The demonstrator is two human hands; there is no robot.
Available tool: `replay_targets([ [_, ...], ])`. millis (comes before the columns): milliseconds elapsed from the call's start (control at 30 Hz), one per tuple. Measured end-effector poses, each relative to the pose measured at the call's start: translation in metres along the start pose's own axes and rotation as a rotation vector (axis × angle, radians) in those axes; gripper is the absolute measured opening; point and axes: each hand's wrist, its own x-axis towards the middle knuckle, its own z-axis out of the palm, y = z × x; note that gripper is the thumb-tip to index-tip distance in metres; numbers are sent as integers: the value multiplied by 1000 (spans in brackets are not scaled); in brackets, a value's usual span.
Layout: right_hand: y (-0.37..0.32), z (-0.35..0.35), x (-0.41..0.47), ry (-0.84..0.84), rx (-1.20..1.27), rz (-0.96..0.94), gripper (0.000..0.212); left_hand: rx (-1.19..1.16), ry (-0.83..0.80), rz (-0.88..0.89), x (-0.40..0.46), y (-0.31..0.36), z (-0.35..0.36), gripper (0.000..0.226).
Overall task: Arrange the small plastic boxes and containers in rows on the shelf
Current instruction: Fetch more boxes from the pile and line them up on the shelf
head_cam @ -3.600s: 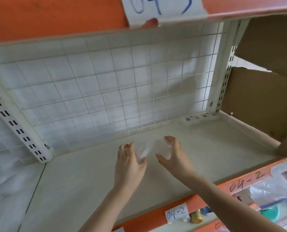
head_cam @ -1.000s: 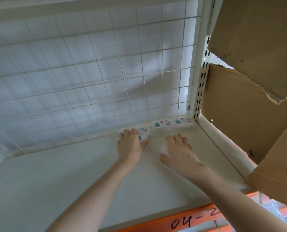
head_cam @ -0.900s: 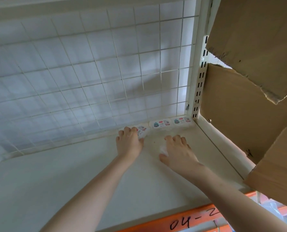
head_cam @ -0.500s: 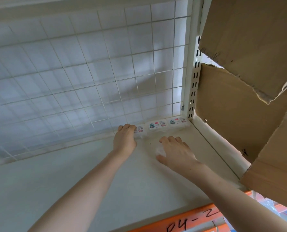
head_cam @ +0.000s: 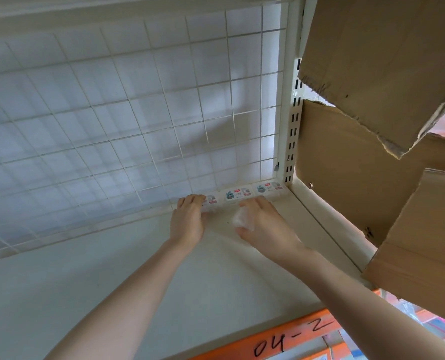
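Note:
Three small clear plastic boxes with printed labels stand in a row along the back of the cream shelf (head_cam: 112,294), at its right corner. My left hand (head_cam: 189,219) lies over the left box (head_cam: 211,201), fingers flat on its top, pressing it against the wire mesh. The middle box (head_cam: 238,195) and the right box (head_cam: 269,189) stand free beside it. My right hand (head_cam: 264,227) sits just in front of the row and grips another clear plastic box (head_cam: 241,220) under its palm, thumb curled round it.
A white wire mesh panel (head_cam: 138,126) closes the back. A slotted upright (head_cam: 293,141) and torn cardboard sheets (head_cam: 372,74) line the right side. The orange front rail (head_cam: 281,341) carries the handwritten mark 04-2. The shelf's left and front parts are bare.
Both hands reached from mid-shelf to the back right corner. In the last second my left hand slid the third box back into line with the other two; my right hand kept its box.

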Motion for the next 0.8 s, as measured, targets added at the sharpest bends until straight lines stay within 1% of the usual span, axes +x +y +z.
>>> replay_targets([
  [67,-4,-4,1,61,198,55,55,0,78,10,-4,3,-3,37],
  [100,-5,-6,2,87,319,94,57,-40,137,42,-7,6,-5,34],
  [167,-5,-8,4,126,586,145,59,-223,226,109,-17,12,-10,28],
  [200,-4,-9,5,131,700,144,58,-349,201,116,-23,16,-15,28],
  [267,-4,-10,5,117,858,109,53,-526,48,123,-36,22,-23,37],
  [333,-3,-8,5,87,924,60,48,-580,-95,136,-45,25,-27,53],
  [367,-2,-6,5,65,951,40,46,-594,-134,131,-47,26,-27,57],
  [433,-1,-1,5,21,1006,40,44,-610,-137,78,-50,24,-26,62],
  [500,1,3,5,-16,995,57,44,-601,-83,19,-51,20,-24,67],
  [633,3,7,7,-93,808,104,47,-554,-4,-70,-55,14,-24,69],
  [733,1,14,8,-75,646,139,51,-478,13,-67,-55,10,-22,68],
  [800,0,20,8,-57,550,139,48,-450,-8,-79,-56,8,-21,68],
])
